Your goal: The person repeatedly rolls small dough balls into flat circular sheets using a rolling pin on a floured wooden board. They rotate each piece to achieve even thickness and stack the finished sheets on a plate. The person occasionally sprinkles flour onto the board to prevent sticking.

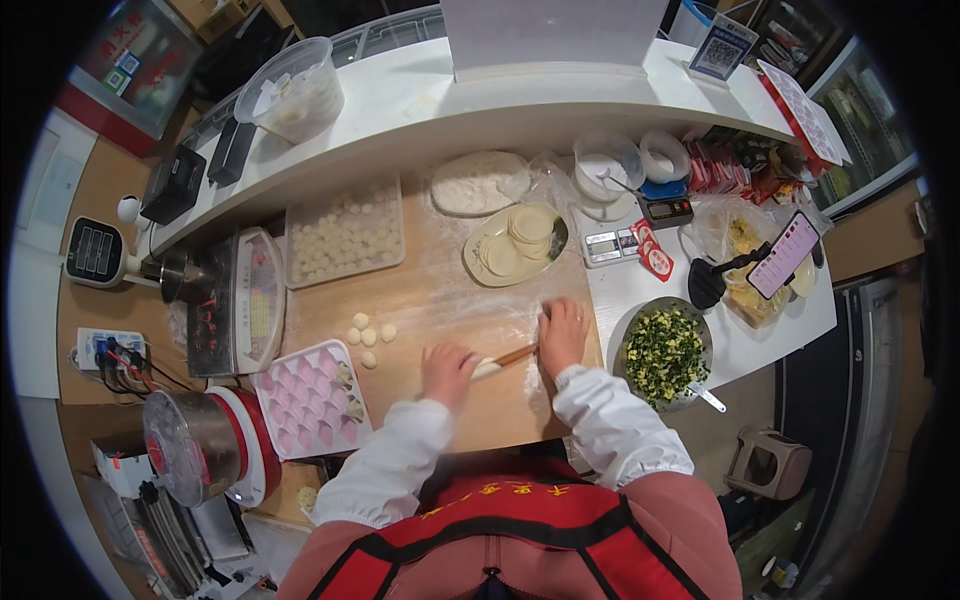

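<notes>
On the floured worktop (440, 300) I see four dough balls (368, 337) lying left of my hands. My left hand (447, 368) curls over one end of the rolling pin (505, 358), and my right hand (563, 333) presses flat, fingers spread, beside its other end.

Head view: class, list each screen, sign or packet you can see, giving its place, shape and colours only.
Phone: far right on a black stand, tilted, lit pink-white screen.
Code sign: upper counter, right, small square, blue and white.
Kitchen scale: right of the board, grey, small display.
Red packets: beyond the scale, in a row.
</notes>
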Motion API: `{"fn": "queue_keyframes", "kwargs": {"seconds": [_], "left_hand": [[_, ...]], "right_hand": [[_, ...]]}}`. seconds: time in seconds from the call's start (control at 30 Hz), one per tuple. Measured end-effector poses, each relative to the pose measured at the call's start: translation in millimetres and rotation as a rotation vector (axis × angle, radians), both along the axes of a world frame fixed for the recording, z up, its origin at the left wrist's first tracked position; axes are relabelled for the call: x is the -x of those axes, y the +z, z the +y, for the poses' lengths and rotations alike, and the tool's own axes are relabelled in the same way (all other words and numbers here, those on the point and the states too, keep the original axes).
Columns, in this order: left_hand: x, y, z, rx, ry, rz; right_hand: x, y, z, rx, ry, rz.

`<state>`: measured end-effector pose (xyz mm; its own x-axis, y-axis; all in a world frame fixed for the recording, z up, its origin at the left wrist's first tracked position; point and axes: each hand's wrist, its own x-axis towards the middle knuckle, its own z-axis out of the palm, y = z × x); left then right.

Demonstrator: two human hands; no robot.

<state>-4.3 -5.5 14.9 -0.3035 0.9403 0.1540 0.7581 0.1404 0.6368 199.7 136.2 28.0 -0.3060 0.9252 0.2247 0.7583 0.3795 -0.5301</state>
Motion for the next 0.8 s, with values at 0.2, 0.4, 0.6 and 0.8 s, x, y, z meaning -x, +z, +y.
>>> {"fn": "queue_keyframes", "kwargs": {"seconds": [0.2, 0.4, 0.6, 0.8], "left_hand": [[0.3, 0.1, -21.1, 0.079, 0.169, -0.012], [15.7, 10.2, -6.0, 0.007, -0.054, 0.052], [22.7, 43.8, 36.2, 0.015, -0.120, -0.076], [52.4, 53.1, 84.9, -0.124, 0.172, -0.337]], "right_hand": [[-32.6, 22.4, -51.7, 0.112, 0.070, -0.058], [-7.7, 0.9, -7.4, 0.067, 0.015, 0.022], [-54.0, -1.5, -52.7, 0.068, 0.364, 0.060], [-58.9, 4.9, -60.9, 0.059, 0.436, -0.027]]}}
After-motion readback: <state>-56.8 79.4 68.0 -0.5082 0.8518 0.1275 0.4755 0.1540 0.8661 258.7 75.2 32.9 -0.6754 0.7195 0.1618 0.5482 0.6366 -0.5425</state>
